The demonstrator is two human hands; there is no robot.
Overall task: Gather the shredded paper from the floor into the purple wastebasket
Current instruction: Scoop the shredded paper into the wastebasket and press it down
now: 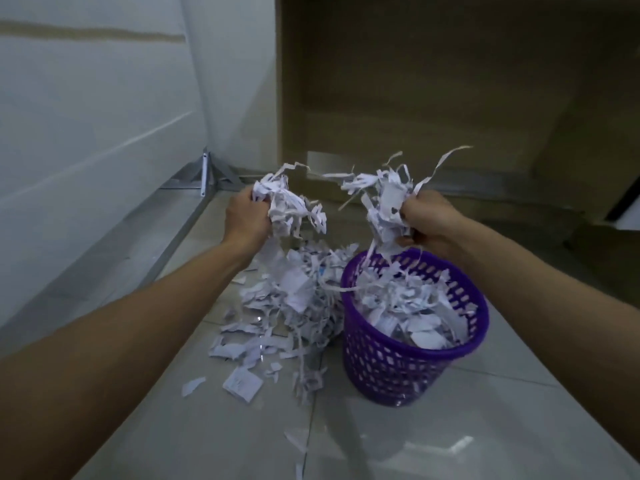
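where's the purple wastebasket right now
In the head view, the purple wastebasket stands on the floor right of centre, beside the shredded paper pile, below the right hand.

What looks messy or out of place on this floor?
Shredded paper lies spilled in a heap on the tiled floor, left of the purple wastebasket, with scraps strewn nearer the camera. Left hand and right hand each grip a bunch.

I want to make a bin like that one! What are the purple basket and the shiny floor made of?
The purple wastebasket looks like moulded plastic: smooth, slightly glossy, with rows of small holes in its wall. The floor looks like polished tile, probably ceramic or stone: pale, with thin joint lines and light reflecting off it.
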